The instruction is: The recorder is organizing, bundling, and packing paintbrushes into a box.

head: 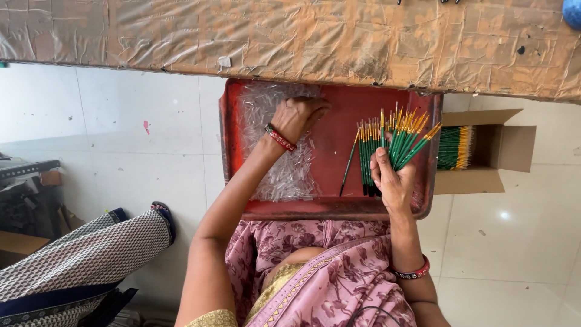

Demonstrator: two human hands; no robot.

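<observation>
Closest to the camera, on the person's lap, pink floral cloth [339, 272] spreads under both forearms, and a red tray [330, 209] rests on it, its near rim touching the fabric. Just beyond that rim, the right hand [392, 178] is clenched around a bundle of thin green paintbrushes [393, 142]; the grip closes on the lower part of the handles, while the yellow-orange upper ends fan out loosely above the fingers. 1 brush hangs at the left edge of the fan, tilted away from the rest. These brushes look light, stiff and smooth, so they probably slip sideways if held slackly; the firmest hold seems to be low on the handles, where they already bunch together.

Further in, the left hand [296, 118] reaches into a heap of small clear plastic tubes [284, 157] piled in the tray's left half. Its fingers curl down into the pile, but whether they pinch anything cannot be told. The tubes appear feather-light, slick and easily scattered.

Right of the tray, an open cardboard box [499, 148] lies on the white floor [121, 151], holding more green brushes [455, 147] stacked on their sides. Beyond everything, a taped brown surface [290, 36] overhangs the tray's far edge.
</observation>
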